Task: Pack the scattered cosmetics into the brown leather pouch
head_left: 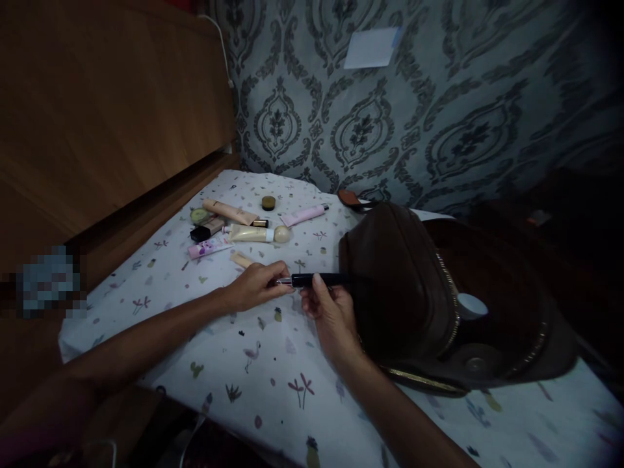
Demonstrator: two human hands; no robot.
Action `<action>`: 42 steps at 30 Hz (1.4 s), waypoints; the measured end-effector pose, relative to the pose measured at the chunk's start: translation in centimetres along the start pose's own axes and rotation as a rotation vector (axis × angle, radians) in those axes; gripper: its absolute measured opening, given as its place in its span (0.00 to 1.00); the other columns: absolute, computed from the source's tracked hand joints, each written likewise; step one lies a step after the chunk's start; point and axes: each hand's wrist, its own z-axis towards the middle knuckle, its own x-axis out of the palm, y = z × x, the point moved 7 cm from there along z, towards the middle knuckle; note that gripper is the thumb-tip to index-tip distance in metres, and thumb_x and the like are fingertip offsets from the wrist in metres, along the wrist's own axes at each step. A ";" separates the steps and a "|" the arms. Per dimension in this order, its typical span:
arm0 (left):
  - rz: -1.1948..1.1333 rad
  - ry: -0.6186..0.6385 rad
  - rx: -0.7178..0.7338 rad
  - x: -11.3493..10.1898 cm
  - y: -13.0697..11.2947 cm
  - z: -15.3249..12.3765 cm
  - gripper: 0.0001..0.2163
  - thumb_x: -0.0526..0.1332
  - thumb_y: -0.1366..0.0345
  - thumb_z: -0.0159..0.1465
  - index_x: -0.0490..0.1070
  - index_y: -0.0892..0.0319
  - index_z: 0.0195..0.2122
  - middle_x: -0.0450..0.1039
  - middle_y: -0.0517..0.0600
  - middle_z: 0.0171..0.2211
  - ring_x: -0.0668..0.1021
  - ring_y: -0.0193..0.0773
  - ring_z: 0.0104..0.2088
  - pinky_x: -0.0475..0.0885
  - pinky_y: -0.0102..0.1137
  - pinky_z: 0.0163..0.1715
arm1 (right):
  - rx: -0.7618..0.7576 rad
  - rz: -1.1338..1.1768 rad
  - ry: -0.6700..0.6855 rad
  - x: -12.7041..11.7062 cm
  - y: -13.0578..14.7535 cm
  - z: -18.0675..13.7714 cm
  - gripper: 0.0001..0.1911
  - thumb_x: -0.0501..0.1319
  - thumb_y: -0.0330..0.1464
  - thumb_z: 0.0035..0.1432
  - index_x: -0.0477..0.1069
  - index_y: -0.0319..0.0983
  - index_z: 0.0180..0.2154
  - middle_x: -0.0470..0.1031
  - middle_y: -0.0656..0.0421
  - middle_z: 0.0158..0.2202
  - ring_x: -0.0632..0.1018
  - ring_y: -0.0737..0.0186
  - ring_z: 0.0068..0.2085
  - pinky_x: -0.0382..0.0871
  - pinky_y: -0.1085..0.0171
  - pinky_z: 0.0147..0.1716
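Observation:
My left hand (258, 286) pinches the shiny silver-pink end of a slim black cosmetic tube (305, 280). The tube lies level above the patterned cloth, and my right hand (336, 318) grips its black part with the thumb on top. Its far right end merges with the dark brown bag (390, 279) behind it. By my left fingers a beige stick-like item (241, 259) is partly covered. Farther back are a cream tube (251, 234), a beige tube (227, 211), a pink tube (307, 214) and a purple-patterned tube (210, 247).
A small round jar (268, 203), a green-lidded jar (199, 216) and a black-capped bottle (207, 229) lie among the tubes. The bag's zip is open, with a white round object (472, 305) at the opening. A wooden cabinet (112, 110) borders the left, a wallpapered wall (312, 97) the back.

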 end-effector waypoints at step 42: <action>0.076 0.068 0.157 0.3 -1.6 -0.3 0.10 0.52 0.60 0.70 0.64 0.58 0.33 0.63 0.43 0.22 0.66 0.29 0.21 0.60 0.25 0.24 | 0.016 -0.027 0.014 -0.1 -0.4 -0.1 0.27 0.74 0.53 0.42 0.70 0.38 0.26 0.72 0.62 0.20 0.68 0.70 0.20 0.59 0.68 0.19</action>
